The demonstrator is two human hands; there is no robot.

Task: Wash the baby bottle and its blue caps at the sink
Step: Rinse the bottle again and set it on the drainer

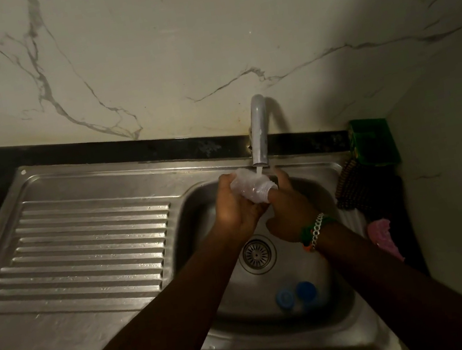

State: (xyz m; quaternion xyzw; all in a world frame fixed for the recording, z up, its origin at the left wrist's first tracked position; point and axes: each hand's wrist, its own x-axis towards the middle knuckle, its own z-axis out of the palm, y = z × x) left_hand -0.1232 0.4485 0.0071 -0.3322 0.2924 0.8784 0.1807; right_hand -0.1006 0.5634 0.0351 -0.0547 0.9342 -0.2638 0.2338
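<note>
Keep clear plastic baby bottle (251, 187), clamped by left hand (236, 204) and right hand (289, 211), rotating under steel tap (260, 136); leave two round blue caps (296, 293) below tap.

No legible text — green packet (372, 141) print too dim.
</note>
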